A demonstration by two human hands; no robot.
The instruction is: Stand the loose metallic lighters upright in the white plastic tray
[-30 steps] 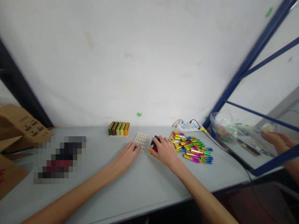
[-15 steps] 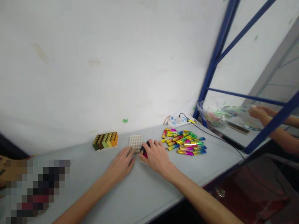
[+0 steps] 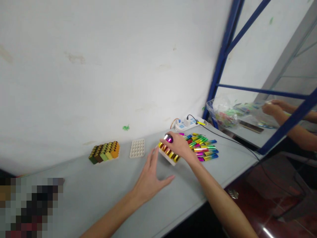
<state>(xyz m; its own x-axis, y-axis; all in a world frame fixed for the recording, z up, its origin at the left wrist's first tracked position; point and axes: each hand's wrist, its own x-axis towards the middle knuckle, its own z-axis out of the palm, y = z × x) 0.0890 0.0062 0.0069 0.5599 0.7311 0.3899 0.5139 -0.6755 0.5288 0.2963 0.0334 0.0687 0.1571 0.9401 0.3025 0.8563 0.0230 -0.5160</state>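
Note:
My right hand [image 3: 179,144] grips the top of a white tray [image 3: 167,158] packed with shiny multicoloured lighters [image 3: 170,154]. This tray is tilted, so the lighters' gold and magenta sides face me. My left hand [image 3: 148,183] is open just left of it, thumb spread wide and fingertips close to the tray's left corner; whether they touch it I cannot tell. A second white tray [image 3: 137,148] with a grid of round cells lies flat to the left. Loose shiny lighters [image 3: 205,148] are spread behind and right of my right hand, partly hidden by it.
A block of green, brown, yellow and orange lighters [image 3: 105,152] stands at the left. A power strip [image 3: 189,123] with a black cable [image 3: 228,141] sits by the wall. Blue shelf posts [image 3: 220,72] rise at right, with another person's hands [image 3: 271,107] beyond.
My right hand has moved right and up, tilting the filled tray. My left hand has left the flat tray, shifted right and spread its fingers. The view has turned slightly.

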